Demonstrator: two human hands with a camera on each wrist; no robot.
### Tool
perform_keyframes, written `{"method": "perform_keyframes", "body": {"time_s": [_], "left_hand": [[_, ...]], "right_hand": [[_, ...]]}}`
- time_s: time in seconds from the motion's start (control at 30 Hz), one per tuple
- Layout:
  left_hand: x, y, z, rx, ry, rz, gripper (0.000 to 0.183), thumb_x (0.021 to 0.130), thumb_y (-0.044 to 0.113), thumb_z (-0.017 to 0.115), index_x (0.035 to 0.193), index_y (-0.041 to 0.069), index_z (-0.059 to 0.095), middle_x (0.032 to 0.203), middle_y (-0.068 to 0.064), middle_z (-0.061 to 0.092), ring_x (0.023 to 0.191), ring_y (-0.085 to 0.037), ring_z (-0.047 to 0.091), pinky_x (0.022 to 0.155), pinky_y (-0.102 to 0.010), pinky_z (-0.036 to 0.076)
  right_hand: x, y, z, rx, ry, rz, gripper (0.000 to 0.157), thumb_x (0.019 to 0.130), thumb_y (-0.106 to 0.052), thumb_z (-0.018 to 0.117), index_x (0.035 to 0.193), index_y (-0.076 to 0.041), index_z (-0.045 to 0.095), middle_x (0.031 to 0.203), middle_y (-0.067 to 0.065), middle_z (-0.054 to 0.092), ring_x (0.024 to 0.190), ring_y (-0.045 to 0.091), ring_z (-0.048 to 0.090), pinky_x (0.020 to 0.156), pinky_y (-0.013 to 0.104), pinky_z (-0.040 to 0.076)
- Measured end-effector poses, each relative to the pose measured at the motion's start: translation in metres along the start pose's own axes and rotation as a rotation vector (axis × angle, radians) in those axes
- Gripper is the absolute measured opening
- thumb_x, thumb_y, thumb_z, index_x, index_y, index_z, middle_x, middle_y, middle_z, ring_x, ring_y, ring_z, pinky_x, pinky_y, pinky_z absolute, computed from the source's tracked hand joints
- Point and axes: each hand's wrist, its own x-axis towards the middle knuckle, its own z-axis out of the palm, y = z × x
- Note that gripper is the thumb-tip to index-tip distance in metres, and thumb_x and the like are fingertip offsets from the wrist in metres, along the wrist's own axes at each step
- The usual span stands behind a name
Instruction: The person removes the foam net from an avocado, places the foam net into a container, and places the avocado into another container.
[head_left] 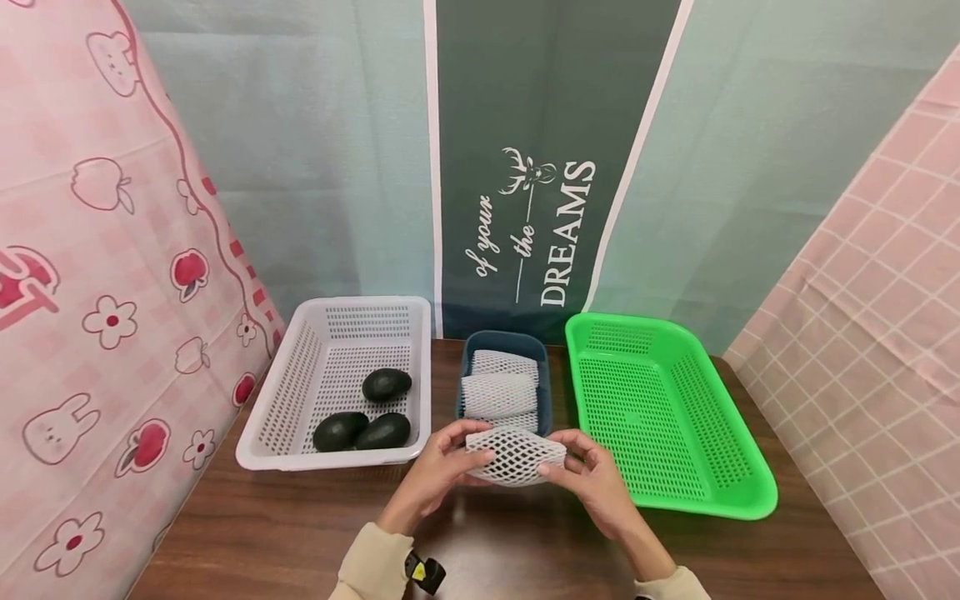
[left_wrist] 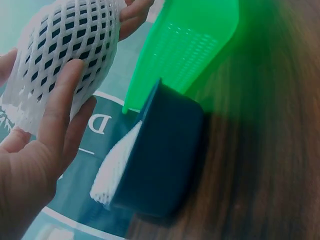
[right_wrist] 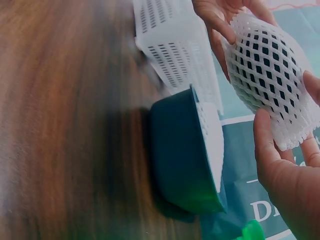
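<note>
Between both hands, in front of the dark blue box, is an avocado wrapped in a white foam net [head_left: 517, 456]; its dark skin shows through the mesh. My left hand [head_left: 447, 460] grips the left end of the net, thumb across the near side. The right hand [head_left: 588, 477] holds the opposite end between thumb and fingers. In both wrist views the net [left_wrist: 70, 50] is stretched wide round the dark fruit, and fingers lie along its side. Behind the hands, the dark blue box [head_left: 545, 367] holds several flat white foam nets [head_left: 501, 393].
On the left stands a white basket [head_left: 258, 433] with three dark avocados [head_left: 386, 385] inside. A green basket [head_left: 738, 492] is at the right. Both rest on the brown wooden table [head_left: 495, 550], with a printed cloth [head_left: 517, 125] hanging behind.
</note>
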Motion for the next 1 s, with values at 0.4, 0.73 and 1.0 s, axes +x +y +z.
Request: {"method": "perform_keyframes", "body": {"time_s": [0.4,0.73,1.0], "left_hand": [[-0.010,-0.009,-0.010,0.009,0.016,-0.046,0.043,0.087,0.003,0.071,0.123,-0.011,0.052,0.110,-0.015,0.060,0.093,-0.023,0.064,0.073,-0.048,0.055],[-0.015,-0.026,-0.018,0.006,0.059,-0.132,0.042,0.085,0.007,0.074,0.120,-0.009,0.056,0.106,-0.014,0.065,0.088,-0.023,0.066,0.071,-0.041,0.056],[-0.019,-0.033,-0.022,0.030,0.083,-0.145,0.040,0.086,0.008,0.073,0.118,-0.010,0.057,0.102,-0.014,0.067,0.084,-0.021,0.066,0.067,-0.036,0.057]], "right_hand": [[-0.007,0.016,0.006,-0.002,0.007,0.087,0.039,0.080,0.008,0.072,0.112,0.015,0.051,0.106,0.017,0.060,0.093,0.023,0.064,0.073,0.037,0.056],[-0.015,0.036,0.009,0.034,0.071,0.210,0.040,0.079,0.008,0.073,0.112,0.012,0.052,0.107,0.015,0.058,0.094,0.024,0.064,0.073,0.035,0.056],[-0.017,0.047,0.012,0.051,0.109,0.255,0.040,0.079,0.006,0.074,0.112,0.011,0.053,0.106,0.015,0.059,0.091,0.024,0.065,0.074,0.036,0.056]]}}
